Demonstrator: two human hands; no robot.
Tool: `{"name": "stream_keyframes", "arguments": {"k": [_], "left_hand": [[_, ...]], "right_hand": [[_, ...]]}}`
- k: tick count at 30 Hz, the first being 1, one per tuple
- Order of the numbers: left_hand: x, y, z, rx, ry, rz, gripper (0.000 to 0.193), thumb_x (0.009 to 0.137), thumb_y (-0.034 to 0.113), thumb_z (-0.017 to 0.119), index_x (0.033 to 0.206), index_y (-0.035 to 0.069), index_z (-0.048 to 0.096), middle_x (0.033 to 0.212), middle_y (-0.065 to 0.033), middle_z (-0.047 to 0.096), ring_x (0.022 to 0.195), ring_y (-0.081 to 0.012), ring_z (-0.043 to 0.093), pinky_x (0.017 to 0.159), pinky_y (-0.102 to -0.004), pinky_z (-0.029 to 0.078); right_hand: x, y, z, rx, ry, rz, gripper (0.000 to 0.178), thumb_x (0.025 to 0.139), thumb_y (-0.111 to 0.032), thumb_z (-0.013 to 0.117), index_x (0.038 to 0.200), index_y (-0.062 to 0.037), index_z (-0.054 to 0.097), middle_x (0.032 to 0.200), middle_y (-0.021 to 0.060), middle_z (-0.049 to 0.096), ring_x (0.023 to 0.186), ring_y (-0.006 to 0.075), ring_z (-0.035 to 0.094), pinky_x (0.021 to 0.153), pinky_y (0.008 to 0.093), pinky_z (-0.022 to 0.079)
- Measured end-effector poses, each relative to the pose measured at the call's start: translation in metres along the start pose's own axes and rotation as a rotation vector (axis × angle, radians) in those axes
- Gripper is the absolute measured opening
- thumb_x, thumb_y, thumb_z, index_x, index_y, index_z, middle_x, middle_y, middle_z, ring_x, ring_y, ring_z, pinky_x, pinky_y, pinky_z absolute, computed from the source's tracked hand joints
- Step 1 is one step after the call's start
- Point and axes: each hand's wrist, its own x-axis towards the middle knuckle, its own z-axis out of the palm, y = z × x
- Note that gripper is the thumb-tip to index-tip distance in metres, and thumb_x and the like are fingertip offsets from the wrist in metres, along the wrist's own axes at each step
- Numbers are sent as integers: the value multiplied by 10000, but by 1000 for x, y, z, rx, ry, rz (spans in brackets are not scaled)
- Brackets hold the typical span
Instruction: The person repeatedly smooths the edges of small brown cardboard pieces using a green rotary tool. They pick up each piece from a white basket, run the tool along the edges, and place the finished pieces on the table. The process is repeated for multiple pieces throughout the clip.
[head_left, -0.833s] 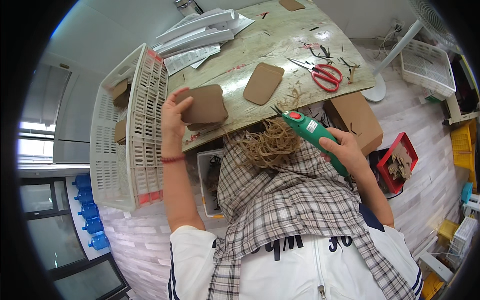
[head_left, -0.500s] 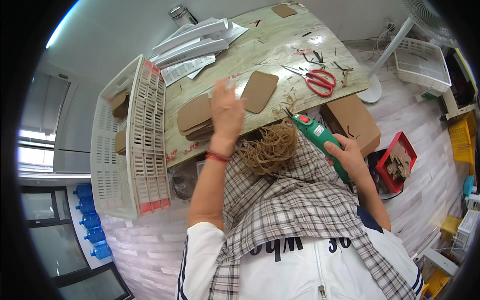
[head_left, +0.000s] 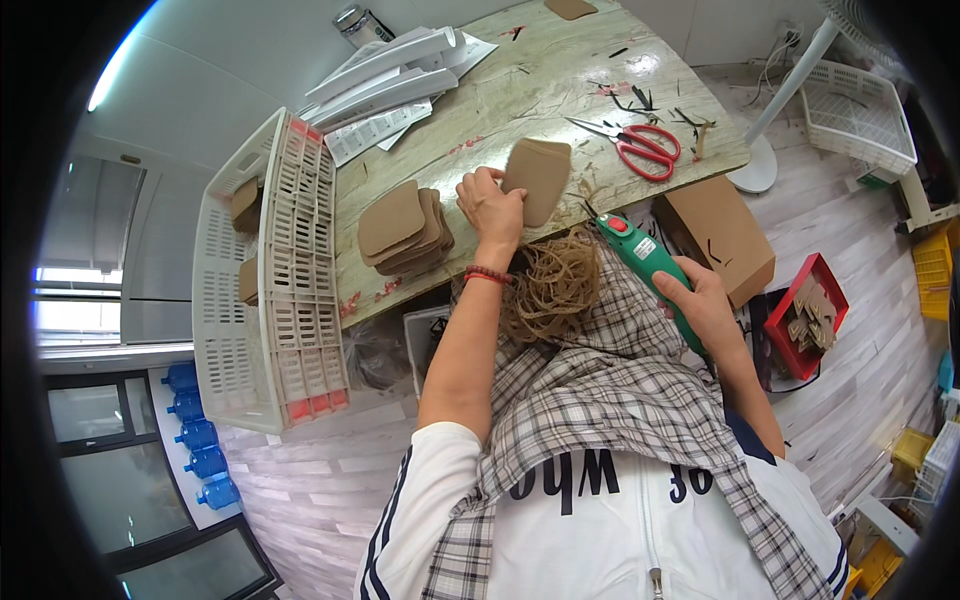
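My left hand (head_left: 489, 205) grips the left edge of a tan cardboard-like piece (head_left: 541, 177) lying near the table's front edge. My right hand (head_left: 702, 301) is closed around a green electric cutting tool (head_left: 647, 263) with a red button, its tip pointing at that piece. A tangle of thin tan trimmings (head_left: 552, 287) rests on the checked cloth over my lap. Left of my left hand sits a stack of similar tan pieces (head_left: 402, 229) on the marbled table (head_left: 520, 90).
Red-handled scissors (head_left: 640, 146) lie on the table to the right. A white plastic crate (head_left: 265, 270) with tan pieces stands at the left. A cardboard box (head_left: 715, 236), a red bin (head_left: 806, 314) and a fan stand (head_left: 782, 90) are at the right. White papers (head_left: 385, 80) lie at the back.
My left hand left the stack of tan pieces, swung right and took hold of the single piece near the table's front edge. The cutting tool stays in my right hand.
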Motion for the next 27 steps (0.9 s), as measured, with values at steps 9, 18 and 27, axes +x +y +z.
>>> {"name": "stream_keyframes", "arguments": {"k": [9,18,27], "left_hand": [[-23,7,6,112,31,-3,515,716,339,778,1080,30,586,1047,-119,547,1051,-318,457,968,-466,307],[-43,18,6,-5,58,5,537,635,242,838,1034,51,535,1095,-114,530,1093,-316,429,980,-441,300],[-21,35,-24,-1570,18,-577,204,864,9,681,976,16,510,1076,-88,615,971,-189,607,860,-330,532]], "right_hand": [[8,3,0,-32,17,26,329,898,-288,674,1017,17,643,729,13,586,620,70,530,566,243,443],[8,7,1,-44,19,8,301,907,-270,662,1004,14,632,729,12,582,615,67,537,552,229,450],[10,-5,10,-46,87,-73,358,890,-296,688,1048,23,645,730,13,592,600,64,537,543,235,457]]}}
